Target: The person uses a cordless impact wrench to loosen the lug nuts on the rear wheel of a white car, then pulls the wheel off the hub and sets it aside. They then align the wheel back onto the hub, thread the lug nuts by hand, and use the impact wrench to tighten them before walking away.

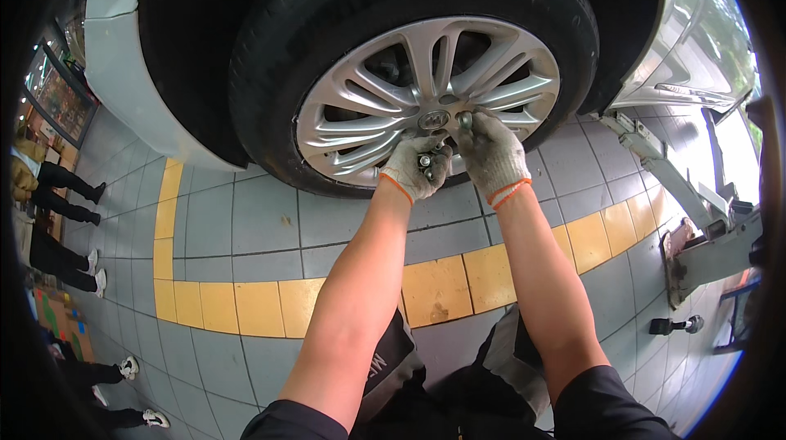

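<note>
Before me a silver alloy wheel (385,96) with a black tyre (274,88) sits in the arch of a light-coloured car. My left hand (417,166), in a whitish knitted glove with an orange cuff, is curled around several metal lug nuts (425,162) just below the hub cap (433,120). Right of the cap, my right hand (491,149), gloved the same way, pinches a single lug nut (465,120) between thumb and fingers close to the hub. Whether that nut touches the wheel is hard to tell.
A lift arm (663,166) reaches under the car at right, joined to a grey post base (720,260). A black tool, possibly an impact wrench (675,325), lies on the tiled floor. Yellow tiles (438,288) mark a line. Several people stand at far left.
</note>
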